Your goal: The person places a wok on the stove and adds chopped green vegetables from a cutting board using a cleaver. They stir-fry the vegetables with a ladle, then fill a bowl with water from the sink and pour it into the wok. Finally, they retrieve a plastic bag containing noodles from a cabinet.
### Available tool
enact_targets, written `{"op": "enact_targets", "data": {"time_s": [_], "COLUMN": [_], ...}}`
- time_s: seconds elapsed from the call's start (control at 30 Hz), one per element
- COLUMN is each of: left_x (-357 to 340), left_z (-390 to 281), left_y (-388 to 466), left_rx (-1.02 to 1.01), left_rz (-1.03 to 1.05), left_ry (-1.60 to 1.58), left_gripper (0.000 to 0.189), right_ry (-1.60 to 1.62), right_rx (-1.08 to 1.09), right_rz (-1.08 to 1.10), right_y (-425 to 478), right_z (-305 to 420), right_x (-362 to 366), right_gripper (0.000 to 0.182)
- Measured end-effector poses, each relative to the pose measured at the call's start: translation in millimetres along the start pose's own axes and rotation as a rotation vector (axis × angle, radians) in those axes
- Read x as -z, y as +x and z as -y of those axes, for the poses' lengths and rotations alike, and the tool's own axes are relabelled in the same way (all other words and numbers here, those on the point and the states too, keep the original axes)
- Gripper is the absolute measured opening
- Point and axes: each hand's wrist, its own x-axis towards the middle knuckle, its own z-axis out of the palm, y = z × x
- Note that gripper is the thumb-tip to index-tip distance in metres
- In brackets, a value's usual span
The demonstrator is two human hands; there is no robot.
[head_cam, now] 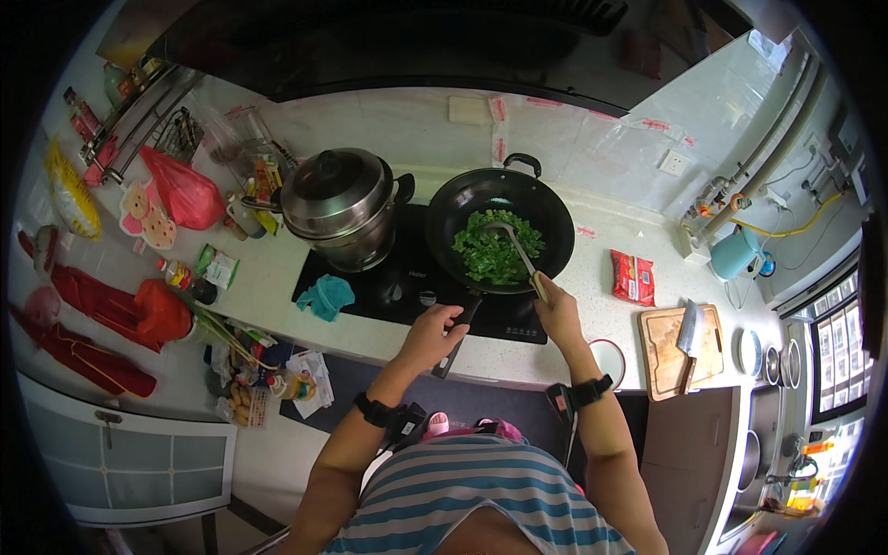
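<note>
A black wok (555, 229) with chopped green leafy vegetables (489, 260) in it stands on the right of the black cooktop (378, 298). My right hand (557, 313) is closed around the pale handle of a metal spatula (519, 248), whose blade lies among the greens. Beside the wok's long black handle (459, 340) is my left hand (431, 334), thumb and fingers apart; it does not grip the handle, and whether it touches it is unclear. Left of the wok stands a lidded steel steamer pot (340, 208), with a crumpled teal cloth (326, 297) in front of it.
A red packet (633, 277) and a wooden cutting board (652, 340) bearing a cleaver (690, 329) lie to the right. Near the counter's front edge is a white, red-rimmed bowl (608, 361). A range hood (444, 48) overhangs the back; bottles and bags crowd the left.
</note>
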Motion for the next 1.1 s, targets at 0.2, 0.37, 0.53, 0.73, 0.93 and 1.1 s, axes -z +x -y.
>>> {"op": "enact_targets", "data": {"time_s": [0.2,0.37,0.53,0.73,0.93,1.1], "left_x": [-1,-7,-5,-6,-2,-2], "left_z": [2,-2,-9,-4,-2,-2], "left_y": [-2,2,-1,-4,-8,-8], "left_rx": [0.024,0.016,0.016,-0.003,-0.024,0.039], "left_rz": [0.000,0.024,0.035,0.030,0.011,0.001], "left_ry": [-0.008,-0.005,-0.006,0.030,0.066,-0.011], "left_gripper": [0.037,0.037,0.039,0.036,0.036,0.037], "right_ry": [0.051,0.097,0.208,0.388,0.720,0.826], "right_rx": [-0.107,-0.176,-0.228,-0.345,-0.566,-0.533], "right_rz": [0.059,0.106,-0.099,-0.186,-0.024,-0.080], "right_y": [-54,-57,-32,11,-14,-5], "right_z": [28,17,-13,-34,-4,-4], "right_x": [46,42,19,16,12,24], "right_gripper": [0.053,0.051,0.051,0.058,0.057,0.055]}}
